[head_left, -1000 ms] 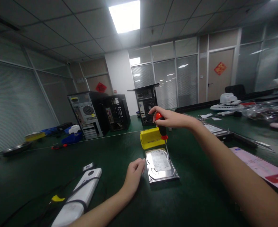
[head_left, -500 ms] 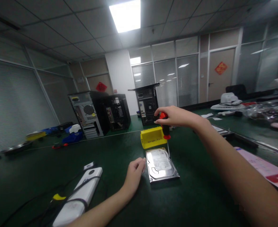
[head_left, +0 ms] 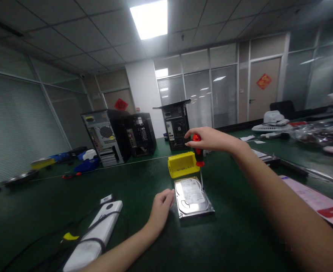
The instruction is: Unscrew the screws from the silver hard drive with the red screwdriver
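A silver hard drive (head_left: 193, 198) lies flat on the dark green table. My right hand (head_left: 199, 138) is closed round the top of a red and black screwdriver (head_left: 199, 156), which stands nearly upright with its tip at the drive's right edge. Beside the drive's left edge rests my left hand (head_left: 163, 204), its fingers curled together at the drive; whether they grip it is hard to tell. Just behind the drive is a yellow bin (head_left: 182, 165) with small pieces inside.
Computer cases (head_left: 106, 136) stand at the back left, and another case (head_left: 176, 128) behind the bin. A white power strip (head_left: 98, 230) with black cables lies at the front left. A pink box (head_left: 316, 200) and bagged parts (head_left: 310, 136) are on the right.
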